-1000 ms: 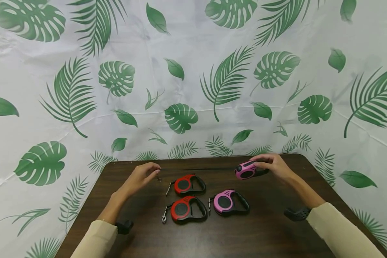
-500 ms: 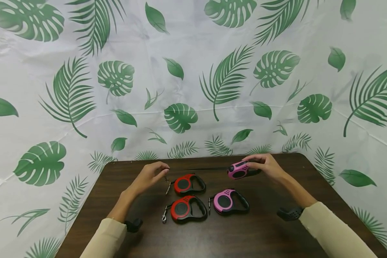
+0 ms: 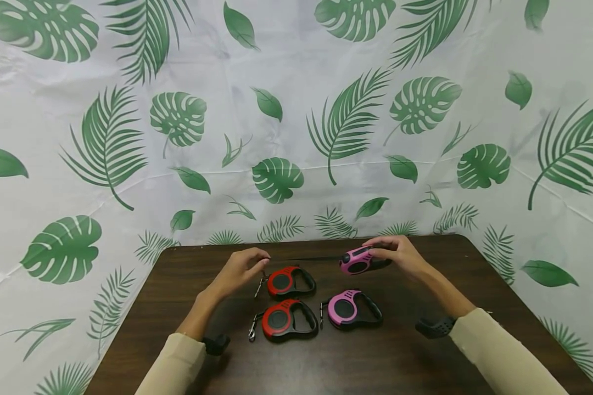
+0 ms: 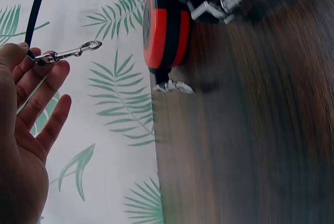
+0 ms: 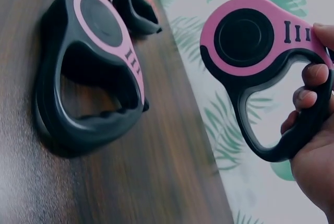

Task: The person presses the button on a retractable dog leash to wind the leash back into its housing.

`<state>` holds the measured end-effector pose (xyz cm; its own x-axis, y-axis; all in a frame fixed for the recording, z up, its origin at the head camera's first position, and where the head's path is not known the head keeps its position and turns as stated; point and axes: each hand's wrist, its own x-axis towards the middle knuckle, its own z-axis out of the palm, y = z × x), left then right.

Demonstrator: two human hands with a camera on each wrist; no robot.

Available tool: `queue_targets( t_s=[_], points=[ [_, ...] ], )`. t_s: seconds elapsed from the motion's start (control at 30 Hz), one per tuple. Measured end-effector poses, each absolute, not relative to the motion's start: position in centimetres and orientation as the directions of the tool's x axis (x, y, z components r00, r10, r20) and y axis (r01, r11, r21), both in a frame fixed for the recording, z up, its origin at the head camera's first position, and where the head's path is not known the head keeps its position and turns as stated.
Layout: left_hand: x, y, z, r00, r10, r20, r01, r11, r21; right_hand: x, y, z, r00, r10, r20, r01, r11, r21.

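Right hand (image 3: 400,253) grips a pink retractable leash (image 3: 357,260); left hand (image 3: 242,269) pinches its metal clip (image 4: 65,54). The black cord (image 3: 303,259) looks mid-retraction; next, ease the clip toward the casing.

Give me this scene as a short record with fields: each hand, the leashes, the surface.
left hand: pinches the metal clip at the end of a black cord
right hand: grips the handle of a pink leash, held off the table
cord: runs between the two hands
on table: two red leashes and a second pink leash
backdrop: white sheet with green leaves
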<state>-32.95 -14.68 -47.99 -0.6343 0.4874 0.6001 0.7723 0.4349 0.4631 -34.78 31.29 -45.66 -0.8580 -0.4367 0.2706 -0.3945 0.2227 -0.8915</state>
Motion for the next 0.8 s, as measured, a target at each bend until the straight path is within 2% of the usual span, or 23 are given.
queue_targets(
  t_s=[0.5,0.8],
  points=[
    [-32.9,-12.1,-48.2,-0.676,0.504,0.538,0.735,0.405,0.544,-35.0,29.0,-46.3,-0.860,-0.438,0.264,-0.367,0.170,-0.915],
    [-32.7,-10.3,-47.9,-0.698,0.523,0.489,0.703,0.373,0.605,-35.3,27.4,-46.2,-0.856,-0.445,0.263,-0.374,0.182,-0.909]
  ],
)
